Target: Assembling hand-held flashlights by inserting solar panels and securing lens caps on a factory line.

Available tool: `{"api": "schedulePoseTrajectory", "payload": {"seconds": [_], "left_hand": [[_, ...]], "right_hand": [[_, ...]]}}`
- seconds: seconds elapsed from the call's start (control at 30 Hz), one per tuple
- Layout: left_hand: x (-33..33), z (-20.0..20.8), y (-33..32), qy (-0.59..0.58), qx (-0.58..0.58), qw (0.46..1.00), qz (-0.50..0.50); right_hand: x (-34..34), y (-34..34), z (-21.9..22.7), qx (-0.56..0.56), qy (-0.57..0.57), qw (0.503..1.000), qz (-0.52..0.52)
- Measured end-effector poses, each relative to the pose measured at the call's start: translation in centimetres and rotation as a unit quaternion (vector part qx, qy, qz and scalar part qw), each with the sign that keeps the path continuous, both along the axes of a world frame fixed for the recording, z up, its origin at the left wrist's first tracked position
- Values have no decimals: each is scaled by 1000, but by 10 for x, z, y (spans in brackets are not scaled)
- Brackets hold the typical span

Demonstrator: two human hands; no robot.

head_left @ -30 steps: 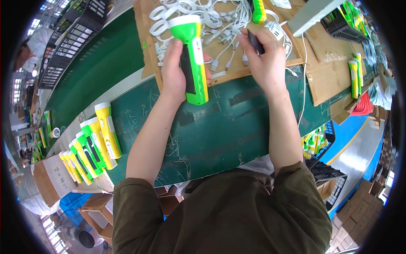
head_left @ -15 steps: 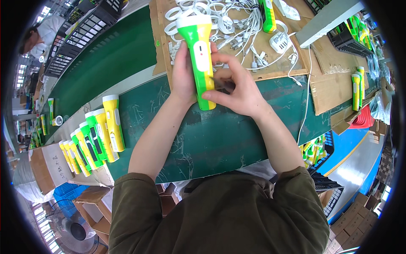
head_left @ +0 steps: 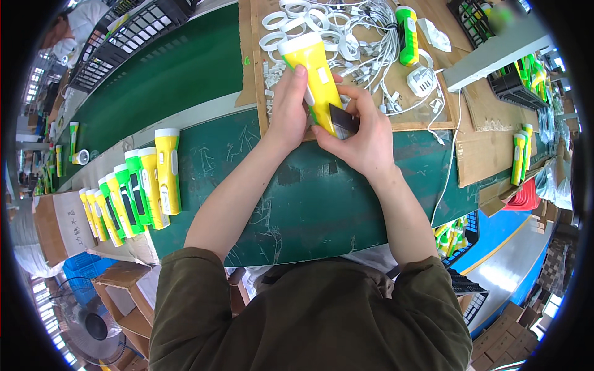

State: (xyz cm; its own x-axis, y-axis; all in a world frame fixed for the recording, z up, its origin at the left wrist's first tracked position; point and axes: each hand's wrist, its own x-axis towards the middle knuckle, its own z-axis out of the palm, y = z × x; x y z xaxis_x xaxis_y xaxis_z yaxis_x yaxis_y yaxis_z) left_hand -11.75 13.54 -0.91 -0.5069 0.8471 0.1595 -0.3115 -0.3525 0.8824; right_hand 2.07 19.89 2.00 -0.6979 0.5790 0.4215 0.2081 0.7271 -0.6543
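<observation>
the left hand [head_left: 289,114] is wrapped round a yellow torch [head_left: 322,77], thumb lying on its upper body, the other fingers mostly hidden behind. the right hand [head_left: 369,133] has its fingers curled round a flat dark piece [head_left: 343,119] beside the torch's lower end, thumb close against that end; exactly which fingertips grip the piece, i cannot tell. the torch is in front of the body, white head pointing away, lower end slanting toward the right hand. half a second ago its green face and white switch panel were turned up; now the yellow side faces up. a second ago the right hand was well apart from it, over the cables. under and beyond the torch, a shallow tray [head_left: 422,126] carries white rings [head_left: 295,26], white cables [head_left: 374,55] and a green-and-yellow torch [head_left: 407,36]; its raised near rim runs just by the hands. this side of that rim, scuffed green tabletop [head_left: 297,204] gives the forearms room, back to the near edge at the person's waist. a row of torches [head_left: 127,198] bounds it on the left; on the right a white cord [head_left: 450,161] trails down across it, and a grey post [head_left: 495,65] juts in beyond.
</observation>
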Motion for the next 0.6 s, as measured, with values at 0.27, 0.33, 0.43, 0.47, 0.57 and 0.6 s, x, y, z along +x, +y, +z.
{"api": "schedulePoseTrajectory", "payload": {"seconds": [0.27,0.33,0.43,0.47,0.57,0.6], "left_hand": [[1,6,1,-1,34,997,67],[6,10,4,22,22,996,87],[14,10,14,35,16,994,101],[17,3,23,59,16,989,135],[-14,-34,5,50,-108,982,145],[-18,-41,4,-10,-63,985,158]], "right_hand": [[-4,3,-3,-32,4,999,36],[0,7,-3,-53,0,998,45],[13,17,3,-71,-12,997,40],[15,17,5,-84,-21,996,36],[6,12,-7,-45,-1,998,45],[2,12,-7,-51,13,997,52]]}}
